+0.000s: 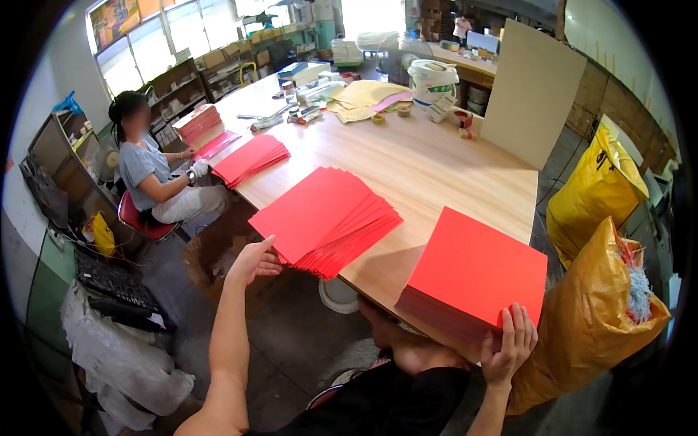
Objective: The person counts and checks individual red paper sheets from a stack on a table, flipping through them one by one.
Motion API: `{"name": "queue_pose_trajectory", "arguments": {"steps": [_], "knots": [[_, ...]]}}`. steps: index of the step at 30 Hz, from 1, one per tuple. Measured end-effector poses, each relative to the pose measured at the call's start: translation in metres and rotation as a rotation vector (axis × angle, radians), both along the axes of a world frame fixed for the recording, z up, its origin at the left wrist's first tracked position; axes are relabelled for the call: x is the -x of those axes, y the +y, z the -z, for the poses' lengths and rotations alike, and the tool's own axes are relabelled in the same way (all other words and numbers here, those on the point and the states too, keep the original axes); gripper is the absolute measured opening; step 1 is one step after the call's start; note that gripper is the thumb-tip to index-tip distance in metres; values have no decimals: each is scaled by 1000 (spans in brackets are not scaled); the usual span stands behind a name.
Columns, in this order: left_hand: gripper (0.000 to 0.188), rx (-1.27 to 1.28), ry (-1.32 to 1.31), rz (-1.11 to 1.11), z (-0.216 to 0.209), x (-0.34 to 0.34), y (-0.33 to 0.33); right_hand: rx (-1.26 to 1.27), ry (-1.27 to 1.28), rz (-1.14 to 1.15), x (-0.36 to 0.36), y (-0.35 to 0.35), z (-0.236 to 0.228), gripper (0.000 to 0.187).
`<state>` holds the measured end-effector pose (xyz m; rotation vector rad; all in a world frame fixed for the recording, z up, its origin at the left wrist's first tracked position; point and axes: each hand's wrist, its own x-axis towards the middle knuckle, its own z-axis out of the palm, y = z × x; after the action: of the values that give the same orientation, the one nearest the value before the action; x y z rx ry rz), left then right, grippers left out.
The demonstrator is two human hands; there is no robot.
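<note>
A fanned pile of red sheets (313, 214) lies at the table's near left edge, its near corner reaching past the edge. My left hand (254, 261) is at that corner, thumb against the upper sheets and fingers lower along the side, partly hidden. To the right stands a tall, squared stack of red sheets (476, 265). On its near right corner my right hand (511, 341) rests, fingers stretched over the top sheet and nothing held in them.
A person (156, 171) in a white glove sits at the table's left side by more red sheets (252, 160). A white bucket (434, 81), papers (367, 98) and tape rolls stand farther back. Yellow sack (596, 192) and orange sack (582, 327) flank the table's right; a cardboard box (207, 254) sits below.
</note>
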<state>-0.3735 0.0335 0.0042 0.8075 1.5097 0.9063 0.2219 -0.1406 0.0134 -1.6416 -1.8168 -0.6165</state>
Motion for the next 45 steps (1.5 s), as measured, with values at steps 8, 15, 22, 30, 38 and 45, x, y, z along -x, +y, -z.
{"name": "queue_pose_trajectory", "arguments": {"steps": [8,15,22,30,38,45], "knots": [[101,-63,-524,-121,41,-22,0,-10,16,-5,0,1,-2,47],[78,-181,-608,-158,65,-66,15,22,34,-14,0,-1,-5,47],[72,-167,-613,-226,71,-69,22,-16,50,-7,1,0,-1,47],[68,-191,-654,-208,69,-69,20,-5,73,-25,2,0,-5,48],[60,-206,-588,-281,76,-66,32,-13,85,-17,3,0,-8,47],[56,-204,-536,-257,71,-64,41,-17,99,-28,4,0,-8,48]]}}
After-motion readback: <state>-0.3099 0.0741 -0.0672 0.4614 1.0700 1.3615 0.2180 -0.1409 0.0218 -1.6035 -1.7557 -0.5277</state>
